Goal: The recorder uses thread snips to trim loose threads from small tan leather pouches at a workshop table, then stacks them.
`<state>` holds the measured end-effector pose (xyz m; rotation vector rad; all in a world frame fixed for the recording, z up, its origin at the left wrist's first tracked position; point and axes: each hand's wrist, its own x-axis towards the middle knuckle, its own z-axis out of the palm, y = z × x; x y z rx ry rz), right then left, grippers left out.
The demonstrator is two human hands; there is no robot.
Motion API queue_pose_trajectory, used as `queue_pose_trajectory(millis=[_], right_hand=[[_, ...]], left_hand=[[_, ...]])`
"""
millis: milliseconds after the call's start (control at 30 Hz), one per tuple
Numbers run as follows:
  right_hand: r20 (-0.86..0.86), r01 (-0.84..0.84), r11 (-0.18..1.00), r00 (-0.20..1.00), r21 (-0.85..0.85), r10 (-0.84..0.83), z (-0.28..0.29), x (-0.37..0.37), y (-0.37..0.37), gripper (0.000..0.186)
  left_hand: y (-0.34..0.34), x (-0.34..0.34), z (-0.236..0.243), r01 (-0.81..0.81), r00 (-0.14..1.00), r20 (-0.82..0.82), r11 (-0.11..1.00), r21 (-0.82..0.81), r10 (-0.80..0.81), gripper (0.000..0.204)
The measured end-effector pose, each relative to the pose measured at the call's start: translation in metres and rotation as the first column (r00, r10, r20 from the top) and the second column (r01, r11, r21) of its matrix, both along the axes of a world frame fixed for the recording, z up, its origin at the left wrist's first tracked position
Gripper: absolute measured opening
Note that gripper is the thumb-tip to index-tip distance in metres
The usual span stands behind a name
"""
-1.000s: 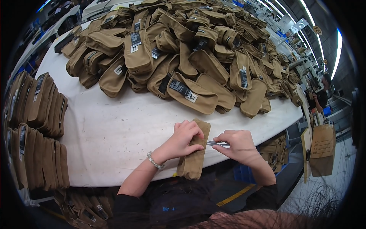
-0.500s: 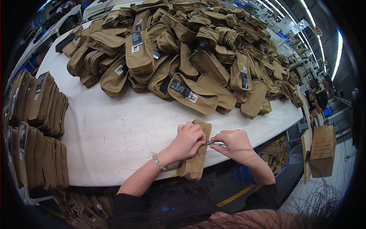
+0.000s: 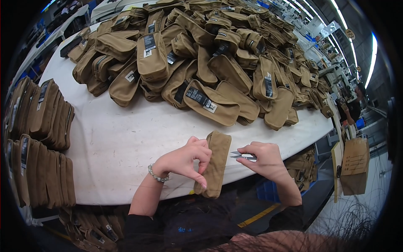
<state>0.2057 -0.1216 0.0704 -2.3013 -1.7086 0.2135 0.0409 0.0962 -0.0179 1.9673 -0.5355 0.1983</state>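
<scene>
A tan fabric pouch (image 3: 217, 164) lies lengthwise on the white table near its front edge. At its left side is my left hand (image 3: 189, 158), the thumb spread away from the curled fingers. Those fingers touch or nearly touch the pouch's edge; the exact contact is hidden. My right hand (image 3: 263, 158) grips a small pair of thread snips (image 3: 243, 156) just right of the pouch. The snips' pointed blades are parted and face the pouch without touching it.
A large heap of tan pouches (image 3: 214, 107) with dark tags covers the table's far side. Neat stacks of pouches (image 3: 44, 176) stand at the left. A blue crate (image 3: 268, 192) sits below the table's right edge, and a cardboard box (image 3: 354, 161) stands farther right.
My left hand has loosened its pinch on the pouch and shifted left and down, thumb spreading. The snips have drawn back slightly right, off the pouch, blades now parted.
</scene>
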Motion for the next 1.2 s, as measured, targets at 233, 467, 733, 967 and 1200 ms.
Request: queue_pose_trajectory(millis=[233, 467, 733, 967, 1200], right_hand=[[0.062, -0.037, 0.999, 0.997, -0.021, 0.038, 0.004, -0.004, -0.007, 0.024], [-0.492, 0.330, 0.939, 0.836, 0.096, -0.243, -0.018, -0.001, -0.021, 0.021], [-0.869, 0.418, 0.908, 0.459, 0.028, -0.184, -0.081, -0.071, -0.030, 0.043], [-0.937, 0.480, 0.874, 0.332, 0.071, -0.106, -0.096, -0.078, -0.030, 0.038], [-0.790, 0.193, 0.981, 0.603, 0.013, -0.108, -0.053, -0.028, -0.022, 0.026]], left_hand=[[-0.026, 0.008, -0.003, -0.251, 0.968, 0.016, 0.963, 0.102, 0.250, 0.030], [-0.044, 0.016, -0.012, -0.306, 0.952, 0.110, 0.916, 0.260, 0.287, 0.028], [-0.043, 0.021, -0.017, -0.420, 0.907, 0.196, 0.829, 0.370, 0.372, 0.037], [-0.043, 0.019, -0.007, -0.422, 0.906, 0.222, 0.778, 0.465, 0.359, 0.038], [-0.047, 0.000, 0.001, -0.444, 0.889, 0.346, 0.745, 0.499, 0.298, 0.036]])
